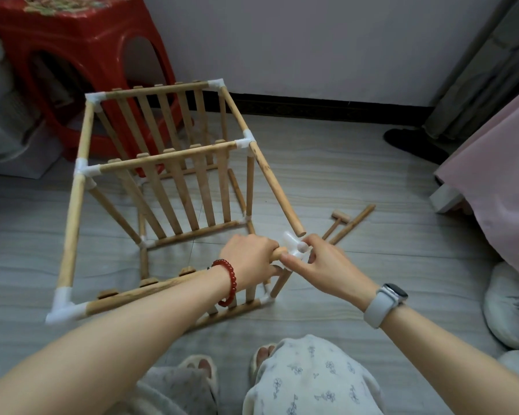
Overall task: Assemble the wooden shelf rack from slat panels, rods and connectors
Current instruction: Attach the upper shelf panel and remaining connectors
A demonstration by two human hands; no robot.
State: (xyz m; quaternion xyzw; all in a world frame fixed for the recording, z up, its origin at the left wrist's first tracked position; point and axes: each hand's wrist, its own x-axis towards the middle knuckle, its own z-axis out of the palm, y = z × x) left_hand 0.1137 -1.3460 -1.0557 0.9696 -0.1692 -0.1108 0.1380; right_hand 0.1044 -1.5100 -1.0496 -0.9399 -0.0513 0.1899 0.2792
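The left hand (250,260) closes its fingers around the near panel's top rod (150,292) to steady it while the right hand (324,266) pinches the white corner connector (294,248) at that rod's right end, just below the rack's unjoined side rod (277,187), apparently to seat it.

red plastic stool (81,55) stood far left | dark baseboard (327,107) ran along the far wall (312,40) | grey curtain (486,64) hung far right | pink bedcover (498,163) draped at right | dark object, possibly a shoe (411,143), lay below the curtain | grey tiled floor (357,181) throughout
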